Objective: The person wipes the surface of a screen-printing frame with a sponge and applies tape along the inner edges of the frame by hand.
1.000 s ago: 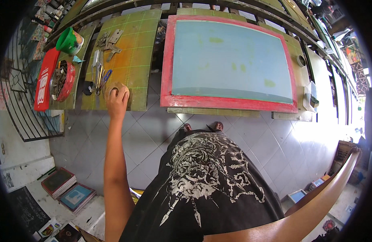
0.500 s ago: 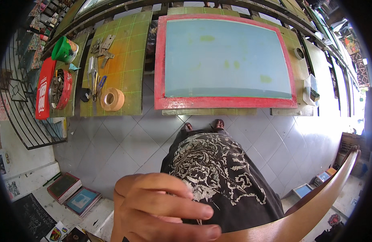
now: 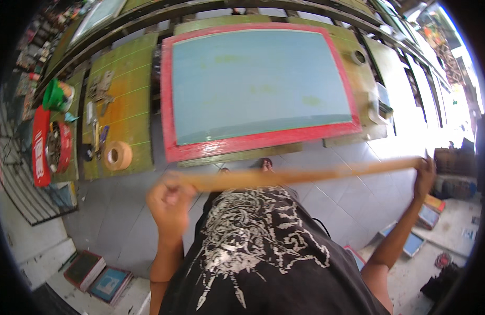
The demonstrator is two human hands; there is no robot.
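The left hand's (image 3: 170,202) blurred fingers curl closed on one end of a long, flat tan tape strip (image 3: 290,177) — the right hand's (image 3: 425,177) fingers close on the other — stretched between torso and red-framed, blue-meshed rectangular screen (image 3: 258,86).

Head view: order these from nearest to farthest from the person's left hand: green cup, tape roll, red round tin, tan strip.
1. Tan strip: held in the left hand.
2. Tape roll: left, slightly forward.
3. Red round tin: farther left.
4. Green cup: left, farthest forward.
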